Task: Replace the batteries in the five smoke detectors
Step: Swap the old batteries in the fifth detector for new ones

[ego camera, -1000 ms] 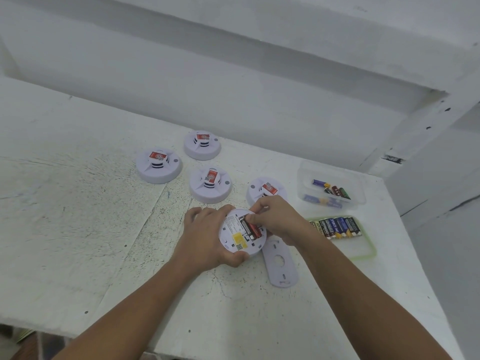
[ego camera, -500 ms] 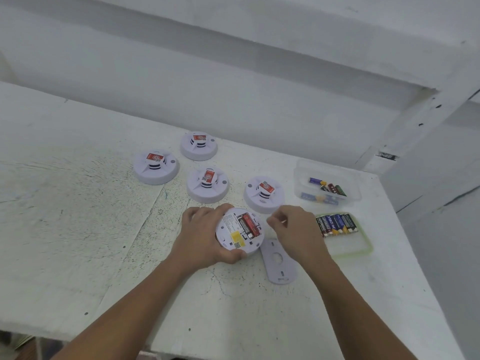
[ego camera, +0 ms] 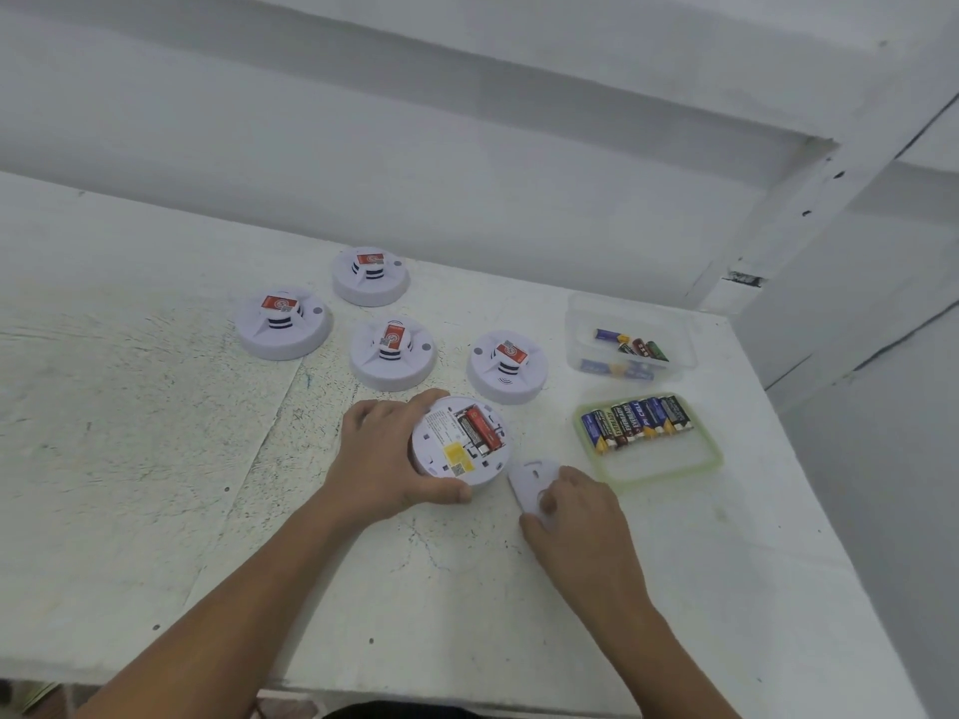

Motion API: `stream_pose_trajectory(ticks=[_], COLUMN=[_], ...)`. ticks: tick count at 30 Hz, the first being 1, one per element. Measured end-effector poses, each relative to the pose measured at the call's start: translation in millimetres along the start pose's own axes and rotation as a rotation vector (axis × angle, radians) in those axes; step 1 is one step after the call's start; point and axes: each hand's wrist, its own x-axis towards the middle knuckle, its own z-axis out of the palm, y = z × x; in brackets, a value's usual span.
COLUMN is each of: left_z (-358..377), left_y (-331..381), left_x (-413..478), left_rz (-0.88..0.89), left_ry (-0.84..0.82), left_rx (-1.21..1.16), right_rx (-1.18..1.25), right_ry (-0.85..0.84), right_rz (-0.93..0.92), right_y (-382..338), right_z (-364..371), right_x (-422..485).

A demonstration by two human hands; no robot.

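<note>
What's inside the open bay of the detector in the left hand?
In the detector's bay: a red battery beside a dark battery. Anything beneath them is covered.

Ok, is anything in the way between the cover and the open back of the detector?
Nothing visible. The right hand grips the cover on the table just beside the detector. The left hand holds the detector by its rim, leaving the upturned back with its batteries uncovered.
</note>
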Motion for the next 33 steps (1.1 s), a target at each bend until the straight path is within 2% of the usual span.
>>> stream_pose_trajectory(ticks=[2, 6, 8, 11, 14, 18, 24, 27, 33], left_z=[-1, -1, -2, -3, -4, -3, 0, -1, -2], left_y=[0, -1, 0, 1, 0, -4, -9, -8, -7], left_x=[0, -1, -1, -1, -2, -2, -2, -1, -1], left_rz=[-0.002, 0.000, 0.004, 0.003, -0.039, -0.078, -0.085, -0.064, -0.033], left_ry=[-0.021, -0.039, -0.051, -0.051, -0.061, -0.082, -0.074, -0.061, -0.047], left_rx=[-0.004, 0.005, 0.001, -0.053, -0.138, -0.149, -0.142, -0.156, -0.181], right_rx=[0.102, 0.592, 0.770, 0.901, 0.823, 0.478, 0.191, 0.124, 0.109], right_ry=[-0.038, -0.163, -0.233, -0.282, -0.302, -0.360, -0.468, -0.510, -0.570], right_rz=[0.054, 0.236, 0.228, 0.176, 0.103, -0.182, -0.482, -0.584, -0.655], right_y=[5, 16, 20, 21, 12, -14, -37, -38, -35], right_z=[-7, -34, -46, -61, -66, -65, -54, -50, -46], right_x=[1, 2, 8, 27, 47, 62, 79, 89, 102])
